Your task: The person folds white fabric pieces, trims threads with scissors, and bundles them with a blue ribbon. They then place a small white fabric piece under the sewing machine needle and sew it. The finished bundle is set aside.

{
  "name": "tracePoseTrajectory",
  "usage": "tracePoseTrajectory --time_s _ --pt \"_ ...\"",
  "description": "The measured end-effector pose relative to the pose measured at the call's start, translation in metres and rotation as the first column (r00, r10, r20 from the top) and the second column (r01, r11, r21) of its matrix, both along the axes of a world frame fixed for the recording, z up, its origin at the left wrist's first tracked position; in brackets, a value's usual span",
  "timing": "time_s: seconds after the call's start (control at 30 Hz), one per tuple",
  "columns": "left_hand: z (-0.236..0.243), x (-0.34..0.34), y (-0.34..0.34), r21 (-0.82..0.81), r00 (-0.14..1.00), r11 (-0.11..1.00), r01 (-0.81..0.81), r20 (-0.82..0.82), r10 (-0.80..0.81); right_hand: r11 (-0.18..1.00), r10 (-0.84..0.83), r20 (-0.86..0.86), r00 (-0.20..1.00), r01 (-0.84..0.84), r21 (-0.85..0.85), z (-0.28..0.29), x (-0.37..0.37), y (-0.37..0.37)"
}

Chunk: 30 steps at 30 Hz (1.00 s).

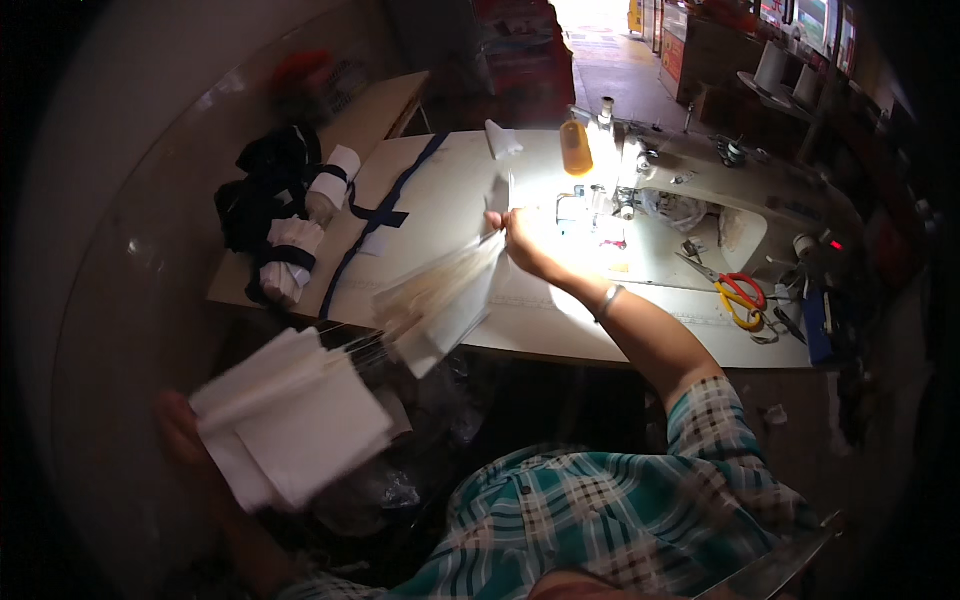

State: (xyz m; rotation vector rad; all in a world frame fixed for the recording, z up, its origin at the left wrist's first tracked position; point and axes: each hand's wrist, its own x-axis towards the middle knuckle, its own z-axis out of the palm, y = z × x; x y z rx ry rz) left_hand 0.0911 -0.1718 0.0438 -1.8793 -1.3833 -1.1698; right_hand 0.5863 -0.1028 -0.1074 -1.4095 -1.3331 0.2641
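In my left hand point(178, 425), at the lower left, I grip the edge of a stack of white fabric pieces point(300, 420), held out past the table's front edge. My right hand point(525, 243) is closed on the gathered top of a second bundle of white and cream fabric pieces point(440, 300), which fans down toward the left over the table edge. Thin threads point(362, 345) stretch between the two bundles. Motion blurs the fabric and my left fingers.
A lit sewing machine point(740, 165) stands on the white table point(540, 325). Scissors point(735, 290) with red and yellow handles lie at its right. Tied white rolls point(290, 255), dark cloth point(270, 190) and a navy strip point(380, 215) lie at the left.
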Motion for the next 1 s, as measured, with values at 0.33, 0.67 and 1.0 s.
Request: tracePoseTrajectory --time_s 0.33,0.67,1.0 --pt "-0.032 0.106 0.262 -0.441 0.895 0.814 0.377 -0.052 -0.442 0.543 0.609 0.437 0.662 -0.749 0.379 0.064 -0.141 -0.225" --pt "-0.126 0.428 0.136 -0.721 0.315 0.402 0.565 -0.262 -0.912 0.709 0.242 0.804 0.544 -0.664 0.237 0.111 -0.175 -0.287" --pt "-0.125 0.303 0.246 -0.414 0.613 0.482 0.772 0.285 -0.737 0.959 -0.284 0.155 0.946 0.277 0.063 0.077 -0.017 -0.314"
